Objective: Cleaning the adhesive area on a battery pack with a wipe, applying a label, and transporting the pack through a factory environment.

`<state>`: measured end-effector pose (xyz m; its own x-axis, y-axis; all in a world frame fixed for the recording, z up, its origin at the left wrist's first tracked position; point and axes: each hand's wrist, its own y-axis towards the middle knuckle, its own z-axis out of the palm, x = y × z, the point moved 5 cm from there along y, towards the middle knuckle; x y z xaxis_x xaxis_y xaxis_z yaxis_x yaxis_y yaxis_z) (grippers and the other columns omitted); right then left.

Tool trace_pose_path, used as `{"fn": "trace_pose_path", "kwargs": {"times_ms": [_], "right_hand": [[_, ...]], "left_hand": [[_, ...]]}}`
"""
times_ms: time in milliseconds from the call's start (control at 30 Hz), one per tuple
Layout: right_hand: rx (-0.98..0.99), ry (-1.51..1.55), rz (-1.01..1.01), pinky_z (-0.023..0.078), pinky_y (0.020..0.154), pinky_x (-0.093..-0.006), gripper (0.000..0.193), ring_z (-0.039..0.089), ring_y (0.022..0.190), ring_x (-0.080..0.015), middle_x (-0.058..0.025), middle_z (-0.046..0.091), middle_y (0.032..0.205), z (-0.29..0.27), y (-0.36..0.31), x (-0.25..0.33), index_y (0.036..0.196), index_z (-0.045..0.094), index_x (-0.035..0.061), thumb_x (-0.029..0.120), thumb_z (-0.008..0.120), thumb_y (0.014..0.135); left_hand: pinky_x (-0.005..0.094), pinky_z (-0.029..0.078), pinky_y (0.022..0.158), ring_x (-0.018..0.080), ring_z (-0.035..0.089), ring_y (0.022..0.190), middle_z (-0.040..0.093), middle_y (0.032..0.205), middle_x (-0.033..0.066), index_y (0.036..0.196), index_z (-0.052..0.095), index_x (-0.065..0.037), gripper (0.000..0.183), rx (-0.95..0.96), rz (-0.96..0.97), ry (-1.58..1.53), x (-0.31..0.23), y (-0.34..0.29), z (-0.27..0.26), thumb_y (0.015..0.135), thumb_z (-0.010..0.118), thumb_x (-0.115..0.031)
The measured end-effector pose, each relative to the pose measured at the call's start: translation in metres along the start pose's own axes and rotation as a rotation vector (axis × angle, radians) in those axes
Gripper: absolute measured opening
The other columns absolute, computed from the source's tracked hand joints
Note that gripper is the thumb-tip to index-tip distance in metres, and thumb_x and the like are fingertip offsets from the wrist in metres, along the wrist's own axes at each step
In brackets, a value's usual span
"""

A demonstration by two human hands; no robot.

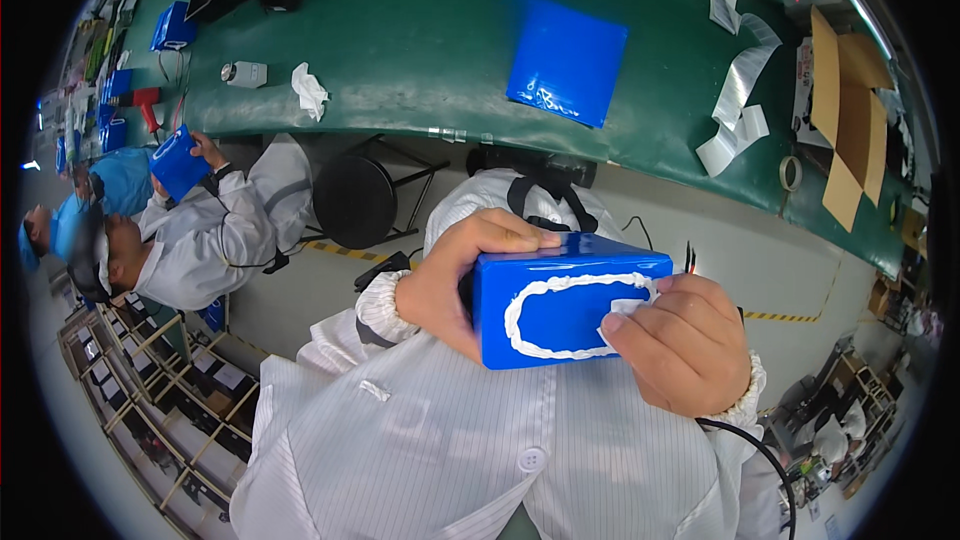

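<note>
A blue shrink-wrapped battery pack (572,320) is held up in front of my chest, its end face turned toward me. White paste (515,320) runs in a rounded loop around that face. My left hand (455,280) is closed round the pack's left side, thumb along the top edge. In my right hand (685,345) a small folded white wipe (628,308) is pinched against the right end of the paste loop. Red and black wires (690,258) stick up behind my right fingers; where they join the pack is hidden.
On the green bench (420,40) lie a blue sheet (568,60), a crumpled tissue (309,91), a small bottle (244,74) and a silvery strip (740,80). An open cardboard box (850,120) and a tape roll (790,173) sit at right. Left, a co-worker (215,230) holds a blue pack beside a black stool (355,200).
</note>
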<state>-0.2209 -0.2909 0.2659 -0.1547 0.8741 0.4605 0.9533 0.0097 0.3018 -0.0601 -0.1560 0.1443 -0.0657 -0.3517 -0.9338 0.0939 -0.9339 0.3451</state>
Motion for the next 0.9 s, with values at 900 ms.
{"fn": "trace_pose_path", "kwargs": {"times_ms": [900], "right_hand": [[-1.001, 0.074, 0.687, 0.050, 0.087, -0.0334, 0.020, 0.062, 0.090, -0.0218, -0.0156, 0.066, 0.099, -0.010, -0.053, -0.065, 0.117, 0.061, -0.0040, 0.004, 0.050, 0.103]], "left_hand": [[0.0434, 0.046, 0.108, 0.0304, 0.056, 0.127, 0.053, 0.137, 0.0194, 0.143, 0.039, -0.006, 0.105, -0.047, 0.069, -0.043, 0.013, -0.012, -0.012, 0.060, 0.099, -0.028]]}}
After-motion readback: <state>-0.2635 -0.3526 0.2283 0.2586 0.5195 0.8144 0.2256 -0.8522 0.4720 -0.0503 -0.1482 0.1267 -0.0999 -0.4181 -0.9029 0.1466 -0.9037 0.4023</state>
